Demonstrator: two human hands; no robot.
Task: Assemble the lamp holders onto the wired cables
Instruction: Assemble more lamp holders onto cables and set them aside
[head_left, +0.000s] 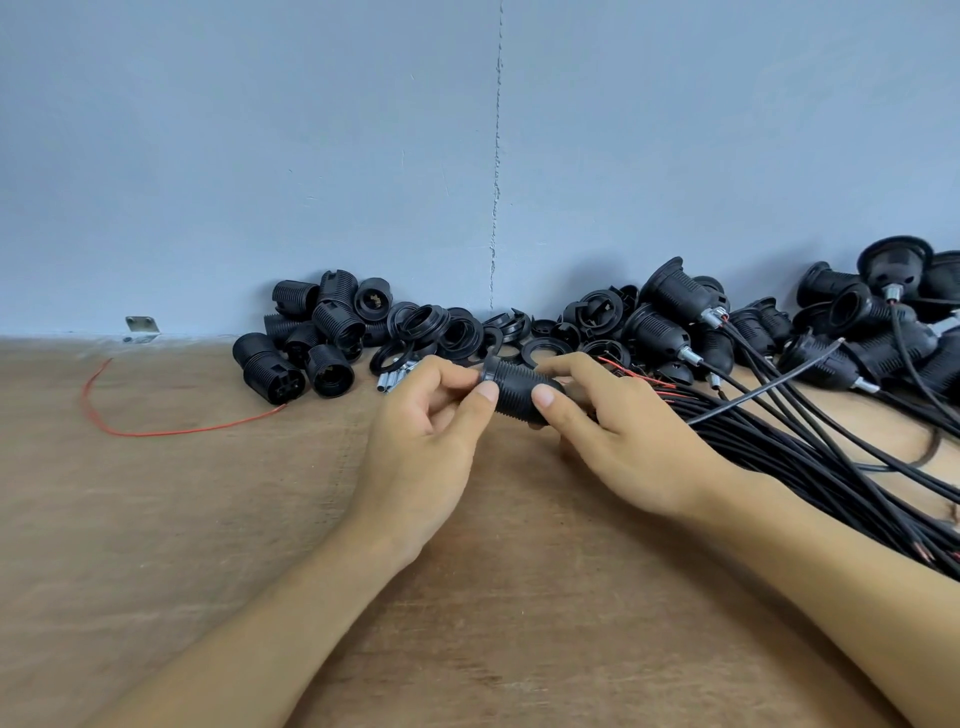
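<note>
A black threaded lamp holder (519, 387) lies sideways above the wooden table, held between both hands. My left hand (428, 431) pinches the ring at its left end with thumb and fingers. My right hand (618, 436) grips the holder's right part, thumb on its front; the end under the palm is hidden. A bundle of black cables (810, 457) with red and black wire tips runs from behind my right hand toward the right edge.
Loose black holder bodies (317, 332) are piled at the back left, black rings (441, 325) behind my hands, wired holders (779, 322) at the back right. Small metal tubes (397, 376) lie near my left hand. A red wire (156, 428) curls at the left, below a metal bracket (141, 328).
</note>
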